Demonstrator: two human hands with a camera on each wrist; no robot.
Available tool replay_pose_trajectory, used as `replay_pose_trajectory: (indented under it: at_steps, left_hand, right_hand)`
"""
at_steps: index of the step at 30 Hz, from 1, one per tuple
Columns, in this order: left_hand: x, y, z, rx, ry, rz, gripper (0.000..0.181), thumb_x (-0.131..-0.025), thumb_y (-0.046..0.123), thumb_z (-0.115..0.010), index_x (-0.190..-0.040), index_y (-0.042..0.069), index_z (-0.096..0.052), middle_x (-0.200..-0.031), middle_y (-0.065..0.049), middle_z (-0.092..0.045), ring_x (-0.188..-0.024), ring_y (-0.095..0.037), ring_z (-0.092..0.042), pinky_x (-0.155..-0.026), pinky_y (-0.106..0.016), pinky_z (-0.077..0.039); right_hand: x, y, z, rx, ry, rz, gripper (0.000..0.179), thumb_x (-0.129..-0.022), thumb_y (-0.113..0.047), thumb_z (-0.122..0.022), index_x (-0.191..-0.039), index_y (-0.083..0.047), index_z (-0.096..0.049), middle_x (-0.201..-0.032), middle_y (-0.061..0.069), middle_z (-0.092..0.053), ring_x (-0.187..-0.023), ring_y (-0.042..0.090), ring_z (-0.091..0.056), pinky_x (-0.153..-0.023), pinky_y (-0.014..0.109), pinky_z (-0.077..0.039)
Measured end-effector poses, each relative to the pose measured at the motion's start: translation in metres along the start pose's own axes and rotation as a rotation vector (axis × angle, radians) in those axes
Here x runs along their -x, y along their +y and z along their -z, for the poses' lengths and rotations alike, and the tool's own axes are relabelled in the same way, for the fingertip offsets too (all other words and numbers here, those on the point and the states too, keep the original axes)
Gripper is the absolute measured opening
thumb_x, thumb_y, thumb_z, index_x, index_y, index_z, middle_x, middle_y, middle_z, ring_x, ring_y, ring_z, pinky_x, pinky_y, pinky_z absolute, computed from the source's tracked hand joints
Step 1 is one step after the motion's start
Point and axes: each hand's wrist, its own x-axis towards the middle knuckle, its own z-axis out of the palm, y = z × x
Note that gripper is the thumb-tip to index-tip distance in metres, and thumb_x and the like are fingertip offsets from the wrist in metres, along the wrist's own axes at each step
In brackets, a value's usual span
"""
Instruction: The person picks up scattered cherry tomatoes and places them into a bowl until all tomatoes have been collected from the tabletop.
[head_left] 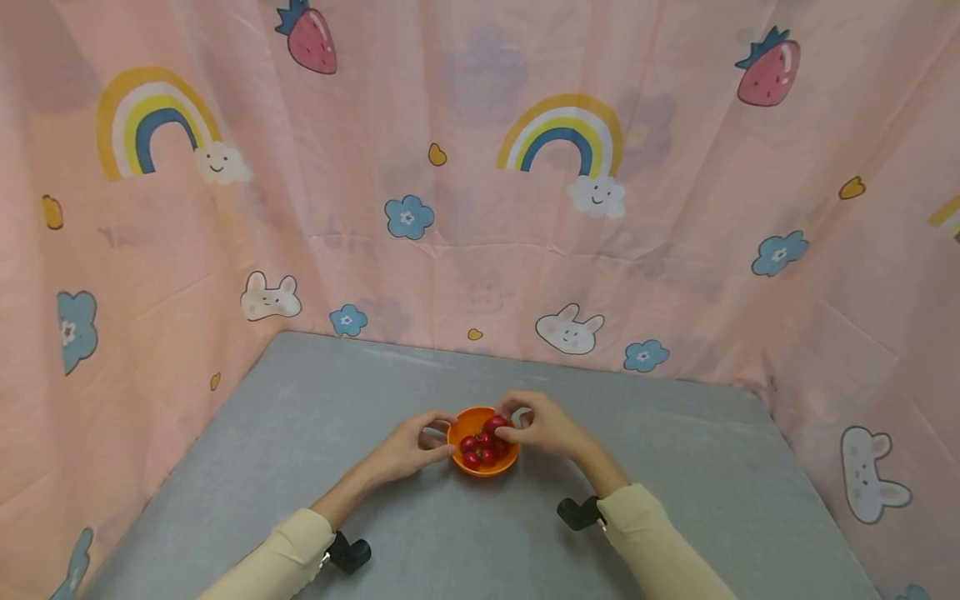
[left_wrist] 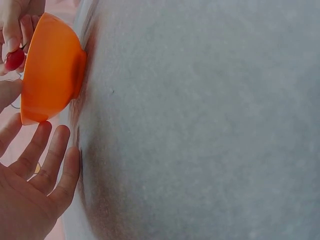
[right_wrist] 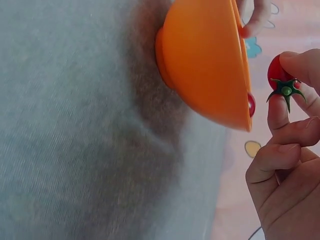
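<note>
An orange bowl stands upright on the grey table, with several red cherry tomatoes inside. My left hand is at the bowl's left side; its fingers are spread and fairly straight, and some fingertips touch the rim and outer wall. Above the bowl's right edge, my right hand pinches one cherry tomato between thumb and fingertips. That tomato has a green star-shaped stem top, plain in the right wrist view. Only one tomato in the bowl shows past the rim there.
The grey table reaches back to a pink curtain printed with rainbows, rabbits and flowers, which also borders both sides. A black wrist mount sits at the left cuff, and another black mount at the right cuff.
</note>
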Motion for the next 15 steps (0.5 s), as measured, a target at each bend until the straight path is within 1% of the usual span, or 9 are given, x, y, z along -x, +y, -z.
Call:
replay_pose_trajectory:
  at_steps: [4,7,10,12,15]
  left_hand:
    - [0.0003,-0.0012,0.0002,0.007,-0.002,-0.01,0.041,-0.098,0.02,-0.071,-0.135,0.009,-0.057,-0.128,-0.013,-0.063,-0.101,-0.023,-0.068,-0.086,-0.041,-0.056]
    - [0.0006,-0.0012,0.0005,0.011,0.0,-0.016,0.04,-0.098,0.02,-0.071,-0.134,0.009,-0.057,-0.127,-0.013,-0.063,-0.101,-0.024,-0.068,-0.086,-0.041,-0.056]
    - [0.0008,-0.0007,0.0004,0.01,0.001,-0.011,0.04,-0.098,0.019,-0.071,-0.135,0.009,-0.057,-0.127,-0.012,-0.063,-0.102,-0.024,-0.068,-0.087,-0.041,-0.056]
    - [0.0007,-0.0006,0.0002,0.009,0.002,-0.007,0.041,-0.098,0.019,-0.072,-0.135,0.009,-0.057,-0.127,-0.012,-0.063,-0.102,-0.023,-0.068,-0.087,-0.041,-0.056]
    - [0.0002,-0.0007,0.0001,0.006,0.005,-0.008,0.041,-0.098,0.019,-0.072,-0.135,0.008,-0.057,-0.126,-0.012,-0.063,-0.101,-0.023,-0.068,-0.085,-0.04,-0.056]
  right_hand:
    - [-0.0027,-0.0019,-0.0032,-0.007,-0.008,-0.017,0.019,-0.092,-0.012,-0.078,-0.109,-0.01,-0.069,-0.102,0.0,-0.066,-0.081,0.026,-0.055,-0.064,0.026,-0.047]
    - [-0.0034,-0.0015,-0.0044,-0.019,-0.012,-0.029,0.023,-0.093,-0.012,-0.077,-0.113,-0.007,-0.069,-0.106,0.005,-0.067,-0.074,0.023,-0.052,-0.062,0.024,-0.046]
    - [-0.0027,-0.0004,-0.004,-0.032,-0.009,-0.018,0.025,-0.093,-0.011,-0.076,-0.115,-0.002,-0.067,-0.109,0.011,-0.066,-0.072,0.027,-0.05,-0.061,0.024,-0.045]
    - [-0.0013,0.0013,-0.003,-0.04,-0.006,-0.002,0.024,-0.093,-0.01,-0.076,-0.114,-0.001,-0.067,-0.109,0.013,-0.066,-0.073,0.031,-0.051,-0.06,0.024,-0.044]
    - [0.0025,0.0054,0.0001,-0.031,0.005,0.009,0.022,-0.093,-0.01,-0.075,-0.113,-0.002,-0.068,-0.107,0.01,-0.066,-0.081,0.035,-0.053,-0.061,0.025,-0.044]
